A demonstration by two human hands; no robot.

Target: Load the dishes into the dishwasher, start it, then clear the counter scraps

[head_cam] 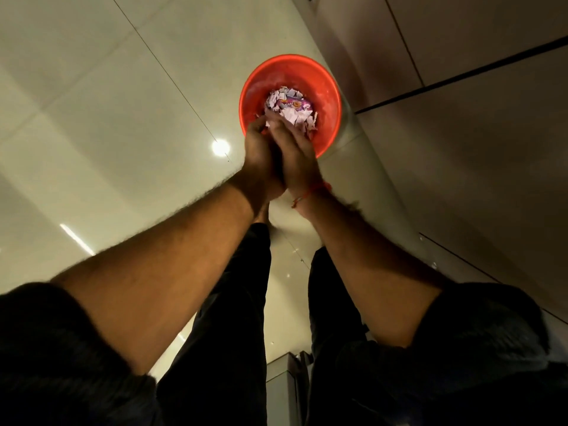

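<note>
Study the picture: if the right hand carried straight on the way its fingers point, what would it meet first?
Probably the torn paper scraps heaped inside the red bin; the right hand already points down into it, pressed against the left hand. Depth is uncertain.

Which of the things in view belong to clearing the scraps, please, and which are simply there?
Part of the job:
- paper scraps
- orange bin
- left hand and right hand, pressed together over the bin

Simply there:
- tiled floor
- cabinet fronts
- red wrist thread

Both hands pressed together over the red bin (255, 84), left hand (260, 152) against right hand (296, 152), torn paper scraps (292, 113) bunched at the fingertips, more scraps heaped inside, glossy floor tiles (107, 103) below.
</note>
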